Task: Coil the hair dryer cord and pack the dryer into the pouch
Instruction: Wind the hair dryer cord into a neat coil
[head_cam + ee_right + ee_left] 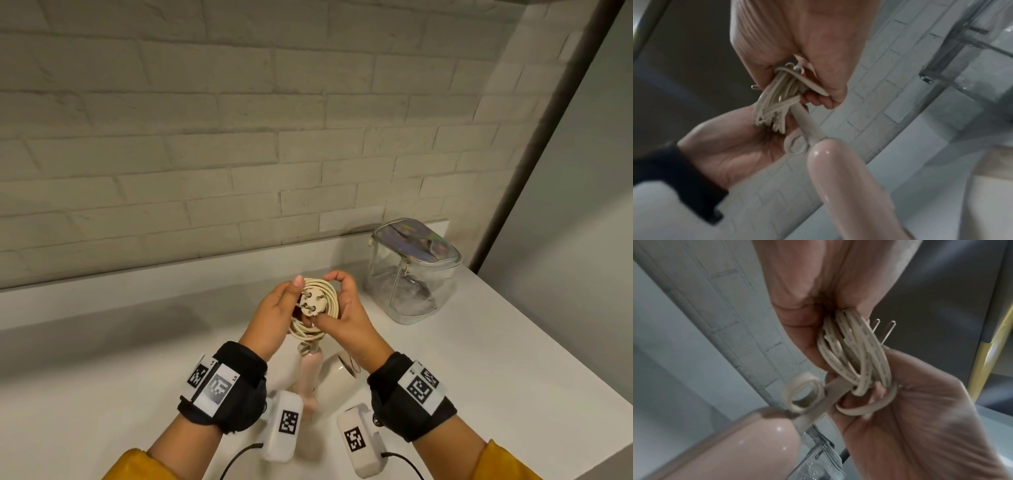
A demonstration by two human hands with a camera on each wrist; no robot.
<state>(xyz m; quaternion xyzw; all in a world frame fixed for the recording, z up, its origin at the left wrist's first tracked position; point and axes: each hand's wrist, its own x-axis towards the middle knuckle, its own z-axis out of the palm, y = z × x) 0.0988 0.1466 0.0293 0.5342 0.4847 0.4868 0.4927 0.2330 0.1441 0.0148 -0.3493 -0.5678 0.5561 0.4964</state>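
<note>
Both hands hold a cream cord coil above the white counter. My left hand grips the coil's left side. On the right side, my right hand pinches the loops between fingers and thumb. The round plug sits in the coil's middle, prongs facing me. The pink dryer handle points up at the coil, and its body is partly hidden behind my wrists. The coil and handle also show close up. The clear pouch stands to the right, its holographic top closed.
A white brick wall runs behind the counter with a low ledge at its foot. A dark vertical post rises behind the pouch. The counter's right edge slopes off past the pouch.
</note>
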